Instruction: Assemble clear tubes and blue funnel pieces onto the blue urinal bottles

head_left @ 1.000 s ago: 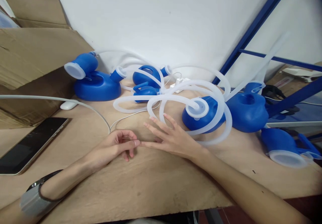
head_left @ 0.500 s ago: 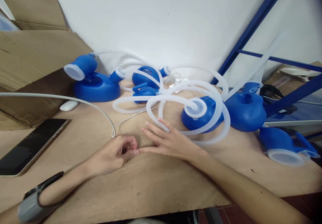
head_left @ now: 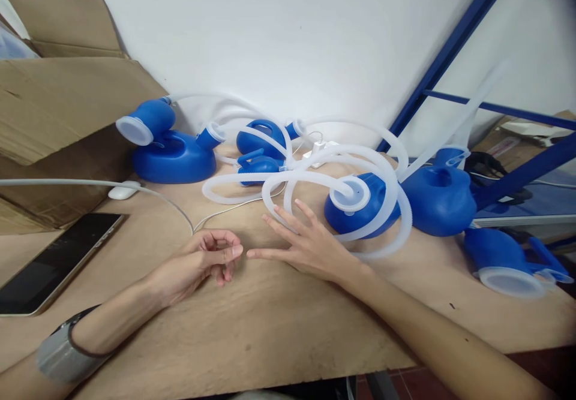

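My left hand [head_left: 204,263] is above the wooden table [head_left: 252,334], its fingers curled in with the thumb against the index finger. I see nothing held in it. A thin white cable [head_left: 168,202] runs behind its knuckles. My right hand [head_left: 310,245] is palm down with the fingers spread and holds nothing. Its fingertips overlap a translucent corrugated hose [head_left: 270,199] in view; whether they touch is unclear. Just beyond this hand lies a blue plastic urinal bottle [head_left: 333,215] with a white cap, the hose coiling out of the cap.
Other blue urinal bottles [head_left: 180,157] with hoses stand along the white wall, and one [head_left: 495,250] lies at the right. A tablet [head_left: 58,262], white mouse [head_left: 123,190] and cardboard box [head_left: 67,100] occupy the left. A blue metal frame [head_left: 443,73] rises at the right.
My left hand has turned and drawn back slightly from my right thumb, so a gap now shows between them. My right hand has shifted slightly up. The cable arc has sunk lower.
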